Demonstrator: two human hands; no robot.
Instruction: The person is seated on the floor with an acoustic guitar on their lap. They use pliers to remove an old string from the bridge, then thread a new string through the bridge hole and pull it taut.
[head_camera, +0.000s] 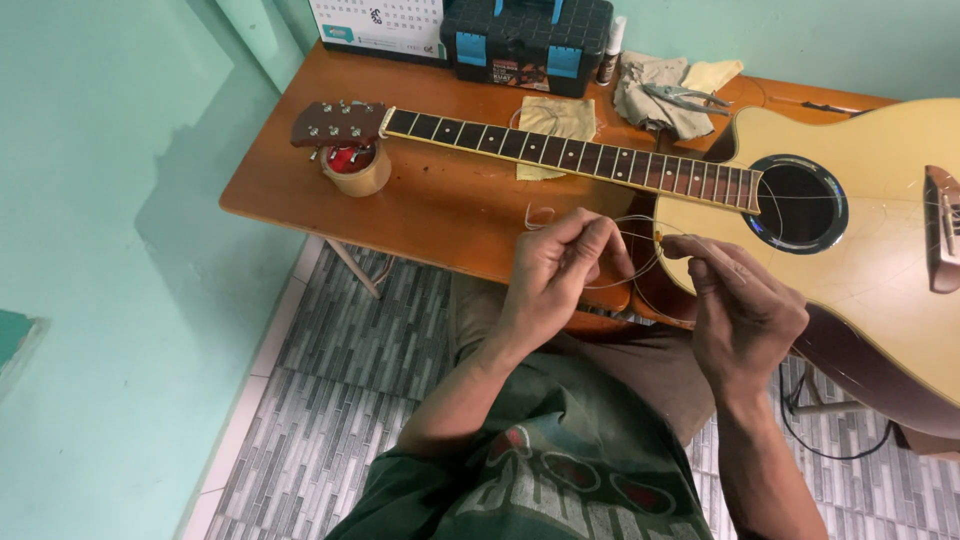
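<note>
The guitar runs off the picture at three o'clock, so its wide end and most of the brown bridge are cut off. The thin wire string is too fine to follow; it goes behind the left hand and the right hand, so each grip on it is hard to tell. At twelve o'clock the toolbox and the calendar are cut by the top edge. The bench hides the person's knees.
</note>
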